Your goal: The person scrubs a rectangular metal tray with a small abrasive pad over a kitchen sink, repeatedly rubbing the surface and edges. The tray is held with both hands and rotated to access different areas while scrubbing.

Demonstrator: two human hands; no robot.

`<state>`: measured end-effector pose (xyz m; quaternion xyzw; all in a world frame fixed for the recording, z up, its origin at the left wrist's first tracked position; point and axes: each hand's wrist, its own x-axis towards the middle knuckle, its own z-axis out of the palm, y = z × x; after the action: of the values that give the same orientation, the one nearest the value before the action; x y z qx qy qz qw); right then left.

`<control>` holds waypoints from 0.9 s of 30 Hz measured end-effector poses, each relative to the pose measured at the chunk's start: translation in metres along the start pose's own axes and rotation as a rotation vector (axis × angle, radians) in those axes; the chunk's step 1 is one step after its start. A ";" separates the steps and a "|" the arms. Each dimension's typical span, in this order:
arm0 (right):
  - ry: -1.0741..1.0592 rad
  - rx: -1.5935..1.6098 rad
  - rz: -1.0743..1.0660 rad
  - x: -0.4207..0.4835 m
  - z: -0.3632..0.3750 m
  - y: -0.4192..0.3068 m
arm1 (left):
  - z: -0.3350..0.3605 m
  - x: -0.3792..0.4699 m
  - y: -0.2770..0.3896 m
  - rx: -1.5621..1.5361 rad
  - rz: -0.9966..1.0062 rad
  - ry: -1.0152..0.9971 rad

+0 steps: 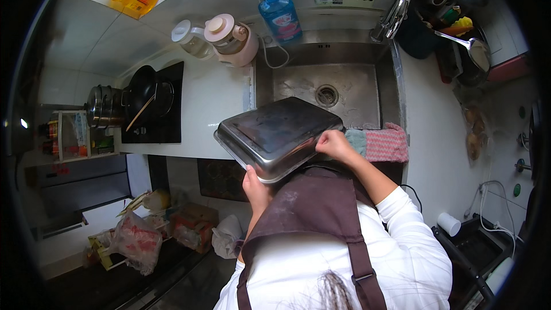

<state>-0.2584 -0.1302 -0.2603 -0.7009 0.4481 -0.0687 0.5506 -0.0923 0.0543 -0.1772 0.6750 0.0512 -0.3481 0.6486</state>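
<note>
A rectangular metal baking pan [280, 129] is tilted bottom-up over the front of the stainless steel sink [297, 77]. Its underside looks dark and worn. My left hand [256, 187] grips the near rim, thumb on the outer edge. Against the pan's right side wall, near the corner, rests my right hand [333, 144] with curled fingers; whether something is inside them is hidden. Right of that hand, a pink and grey-green knitted cloth [379, 143] hangs over the sink's front edge. The drain [327, 95] shows behind the pan.
A blue pump bottle [280, 19] and a pink electric kettle [232, 43] stand behind the sink. The faucet [391, 13] rises at the back right. Left is a cooktop [172, 125] bearing a black wok [144, 90]. A ladle [478, 54] lies among utensils at right.
</note>
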 end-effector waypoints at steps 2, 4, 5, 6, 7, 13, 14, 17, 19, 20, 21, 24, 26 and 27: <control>0.154 -0.085 0.015 0.005 -0.012 0.013 | 0.001 -0.001 0.000 -0.011 0.004 0.016; 0.284 -0.254 0.016 0.006 -0.018 0.022 | 0.003 0.000 0.000 -0.013 0.025 0.029; 0.321 -0.303 -0.011 0.004 -0.019 0.026 | 0.005 0.001 -0.001 -0.008 0.045 0.031; 0.356 -0.354 -0.025 0.002 -0.021 0.028 | 0.006 0.001 -0.001 -0.024 0.060 0.026; 0.294 -0.312 -0.044 0.000 -0.022 0.030 | 0.008 0.001 -0.001 0.002 0.057 0.042; -0.056 0.027 0.045 -0.003 -0.018 0.029 | 0.007 -0.003 0.008 0.032 0.010 0.005; -0.077 0.042 0.094 -0.002 -0.015 0.027 | 0.007 -0.003 0.009 0.037 0.007 0.008; -0.106 -0.094 0.179 -0.001 -0.014 0.018 | 0.007 -0.005 0.010 0.069 -0.004 -0.008; -0.109 -0.152 0.210 0.000 -0.013 0.011 | 0.004 -0.006 0.013 0.087 -0.017 -0.052; -0.111 -0.181 0.229 0.001 -0.012 0.008 | 0.004 -0.006 0.013 0.103 -0.010 -0.050; -0.116 -0.149 0.225 0.002 -0.012 0.006 | 0.005 -0.006 0.012 0.097 -0.009 -0.048; -0.104 -0.094 0.225 0.005 -0.006 0.006 | 0.007 -0.005 0.009 0.068 -0.004 -0.026; -0.060 -0.111 0.248 0.006 0.001 0.011 | 0.009 -0.004 0.006 0.045 0.001 -0.007; -0.054 -0.096 0.236 0.007 0.004 0.015 | 0.010 -0.004 0.004 0.034 0.004 0.002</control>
<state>-0.2600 -0.1324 -0.2768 -0.6707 0.5152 0.0369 0.5323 -0.0973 0.0460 -0.1704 0.6862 0.0444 -0.3468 0.6378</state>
